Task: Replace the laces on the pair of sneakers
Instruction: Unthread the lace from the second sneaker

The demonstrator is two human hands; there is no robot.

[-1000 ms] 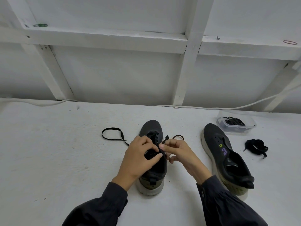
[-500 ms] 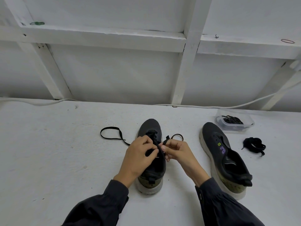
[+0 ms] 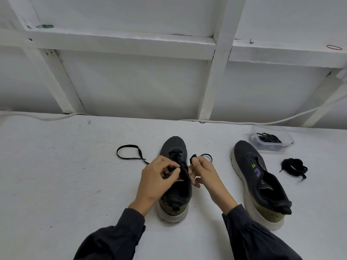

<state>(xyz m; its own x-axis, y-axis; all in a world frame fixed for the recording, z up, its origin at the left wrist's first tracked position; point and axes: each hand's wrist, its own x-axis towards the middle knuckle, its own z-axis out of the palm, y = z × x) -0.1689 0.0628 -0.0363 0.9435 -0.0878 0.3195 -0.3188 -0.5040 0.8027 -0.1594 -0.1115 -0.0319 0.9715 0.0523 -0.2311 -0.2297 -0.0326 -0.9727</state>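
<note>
lace point(image 3: 128, 146) | pinched by left hand point(image 3: 157, 177), right hand point(image 3: 206, 173) fingers point(image 3: 195, 162) | atop sneaker point(image 3: 175, 145)

sneaker point(image 3: 175, 147) eyelets hidden under left hand point(image 3: 155, 178), sleeves point(image 3: 112, 239) cut off below

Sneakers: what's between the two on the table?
Head view: between the half-laced sneaker and the unlaced sneaker sit the right hand, holding a black lace, and its sleeve; otherwise bare table.

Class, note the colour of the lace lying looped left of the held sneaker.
Black lace, clearest in the head view.
</note>
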